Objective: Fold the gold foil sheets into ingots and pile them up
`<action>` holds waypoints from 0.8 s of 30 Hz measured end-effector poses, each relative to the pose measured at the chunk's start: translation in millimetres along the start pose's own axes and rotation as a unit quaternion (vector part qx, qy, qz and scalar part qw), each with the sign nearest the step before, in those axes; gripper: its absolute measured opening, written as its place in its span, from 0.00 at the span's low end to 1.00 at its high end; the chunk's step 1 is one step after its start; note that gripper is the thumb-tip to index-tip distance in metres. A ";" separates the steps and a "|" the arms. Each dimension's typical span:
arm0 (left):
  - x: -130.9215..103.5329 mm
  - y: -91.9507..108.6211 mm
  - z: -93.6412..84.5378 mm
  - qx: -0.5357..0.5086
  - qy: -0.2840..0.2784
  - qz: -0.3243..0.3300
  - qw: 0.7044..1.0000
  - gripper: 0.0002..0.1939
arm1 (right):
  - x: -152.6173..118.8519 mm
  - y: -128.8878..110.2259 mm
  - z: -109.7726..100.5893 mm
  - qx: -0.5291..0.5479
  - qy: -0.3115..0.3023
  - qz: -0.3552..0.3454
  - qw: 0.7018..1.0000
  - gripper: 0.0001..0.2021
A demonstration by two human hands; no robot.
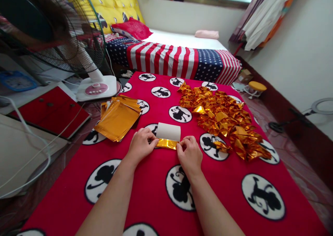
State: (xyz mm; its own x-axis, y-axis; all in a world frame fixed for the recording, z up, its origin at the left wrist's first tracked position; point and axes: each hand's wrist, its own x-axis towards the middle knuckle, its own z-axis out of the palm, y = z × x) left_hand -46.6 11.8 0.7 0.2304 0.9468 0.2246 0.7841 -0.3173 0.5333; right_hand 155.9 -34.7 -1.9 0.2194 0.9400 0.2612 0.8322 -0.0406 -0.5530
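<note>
- Evenly, my left grip (142,145) and right grip (190,153) pinch the sheet (168,131) at both ends, likely steadying its fold.
- Foil stack (118,119) leftward, crinkled pieces (221,119) rightward, apparently sorted.

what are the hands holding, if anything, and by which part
A partly folded gold foil paper sheet, by the ends of its folded edge: left hand on the left end, right hand on the right.

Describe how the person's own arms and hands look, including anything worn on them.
The left hand and right hand are ungloved. The left forearm and right forearm are bare, tapering towards the wrists, with no sleeve, watch, bracelet or marking showing. No ring shows on the fingers, some partly hidden.
</note>
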 end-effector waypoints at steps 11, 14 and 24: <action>0.9 1.3 1.8 0.003 0.014 -0.006 1.000 0.10 | 2.9 1.7 2.4 -0.008 -0.004 0.010 1.000 0.06; 0.9 1.8 2.2 0.005 0.015 -0.007 1.000 0.10 | 3.4 0.3 0.9 -0.009 -0.009 0.019 1.000 0.06; 0.7 3.5 2.3 0.001 0.021 -0.008 1.000 0.10 | 4.9 0.5 4.0 -0.015 -0.004 0.024 1.000 0.07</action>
State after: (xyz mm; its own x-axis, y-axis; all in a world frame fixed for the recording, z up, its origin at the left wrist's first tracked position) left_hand -42.4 11.4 0.9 0.1936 0.9486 0.2503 0.7889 -0.3022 0.5350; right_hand 155.3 -28.8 -4.0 0.2556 0.9393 0.2287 0.8355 -0.0956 -0.5411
